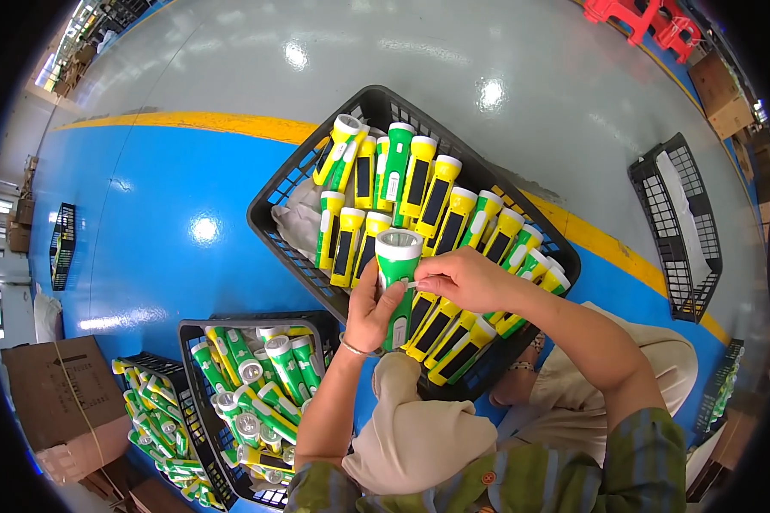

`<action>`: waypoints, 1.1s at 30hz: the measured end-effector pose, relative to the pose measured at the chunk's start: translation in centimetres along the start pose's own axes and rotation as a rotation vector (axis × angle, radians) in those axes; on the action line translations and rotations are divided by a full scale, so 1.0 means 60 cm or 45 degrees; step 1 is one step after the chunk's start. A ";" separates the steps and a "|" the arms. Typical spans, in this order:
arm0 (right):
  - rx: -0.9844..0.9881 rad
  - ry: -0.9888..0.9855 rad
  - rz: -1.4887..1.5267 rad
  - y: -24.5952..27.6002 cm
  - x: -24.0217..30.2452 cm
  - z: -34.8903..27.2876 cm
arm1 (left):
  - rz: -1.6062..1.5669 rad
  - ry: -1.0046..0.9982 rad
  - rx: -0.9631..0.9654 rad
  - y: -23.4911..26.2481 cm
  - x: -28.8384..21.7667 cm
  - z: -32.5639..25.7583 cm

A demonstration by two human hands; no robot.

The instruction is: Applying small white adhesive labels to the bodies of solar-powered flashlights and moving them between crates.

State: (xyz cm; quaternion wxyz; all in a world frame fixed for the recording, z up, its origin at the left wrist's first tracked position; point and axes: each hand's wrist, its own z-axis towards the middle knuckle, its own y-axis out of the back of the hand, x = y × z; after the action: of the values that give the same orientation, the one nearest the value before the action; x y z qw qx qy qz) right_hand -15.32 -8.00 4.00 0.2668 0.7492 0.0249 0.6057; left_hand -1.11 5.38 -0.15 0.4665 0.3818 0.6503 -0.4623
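My left hand (370, 312) is wrapped round a green flashlight (397, 267) with a white rim and clear lens, held upright over the big black crate. Its lens end points up and away from me. The fingers of my right hand (464, 280) are pinched at the flashlight's side, on a small whitish piece (412, 285) whose kind I cannot make out. Under both hands, the black plastic crate (275, 190) holds several rows of green and yellow flashlights (437, 201) with white heads, many showing dark panels. A crumpled white plastic bag (302, 218) lies at the crate's left end.
Left of my knees stand a second black crate (198, 398) of loosely piled flashlights and another filled crate (188, 402) beside it. A cardboard box (64, 389) is at far left. Another black crate (678, 231) sits at right, and red stools (637, 15) stand far back.
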 end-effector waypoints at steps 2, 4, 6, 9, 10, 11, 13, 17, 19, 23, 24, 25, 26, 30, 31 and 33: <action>-0.054 -0.030 -0.029 0.000 0.009 0.002 | -0.056 -0.019 -0.029 -0.006 -0.005 -0.009; -0.085 -0.069 -0.346 0.004 0.026 0.005 | -0.112 -0.036 -0.056 -0.011 -0.005 -0.011; -0.148 -0.042 -0.401 -0.002 0.021 0.005 | -0.254 -0.060 -0.090 -0.014 0.001 -0.010; -0.189 -0.035 -0.456 -0.007 0.026 0.002 | -0.095 -0.048 -0.099 -0.012 0.007 -0.005; -0.169 -0.057 -0.457 -0.006 0.028 0.002 | -0.094 -0.050 -0.102 -0.013 0.005 -0.004; -0.167 -0.054 -0.453 -0.005 0.027 0.002 | -0.093 -0.037 -0.115 -0.012 0.000 -0.005; -0.034 -0.063 -0.215 0.002 0.022 -0.001 | -0.087 -0.023 -0.142 -0.010 -0.008 -0.009; -0.106 0.246 -0.373 -0.067 0.011 0.003 | 0.318 0.071 -0.597 0.020 0.018 -0.040; -0.066 0.274 -0.549 -0.094 0.044 -0.011 | 0.562 -0.139 -0.716 0.025 0.037 -0.051; 0.359 0.621 -0.438 -0.130 0.090 -0.048 | 0.124 0.124 -1.179 0.118 0.055 -0.107; 0.336 0.600 -0.432 -0.133 0.080 -0.053 | 0.251 0.091 -1.296 0.144 0.052 -0.130; 0.218 0.548 -0.343 -0.126 0.042 -0.047 | 0.377 0.059 -1.403 0.174 0.053 -0.155; 0.124 0.466 -0.358 -0.108 0.029 -0.048 | 0.601 0.165 -1.463 0.197 0.055 -0.192; 0.023 0.405 -0.325 -0.065 0.030 -0.020 | 1.216 0.409 -1.646 0.340 0.071 -0.332; 0.026 0.399 -0.335 -0.066 0.032 -0.015 | 1.246 0.383 -1.641 0.367 0.083 -0.358; 0.027 0.354 -0.395 -0.050 0.014 -0.007 | 2.051 0.603 -1.700 0.343 0.086 -0.312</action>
State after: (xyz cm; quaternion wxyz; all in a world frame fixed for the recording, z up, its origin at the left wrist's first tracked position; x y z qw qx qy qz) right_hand -14.62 -4.95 3.48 0.3430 0.6482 0.1831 0.6547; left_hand 11.84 29.45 -7.57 0.6107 0.4460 0.4021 0.5162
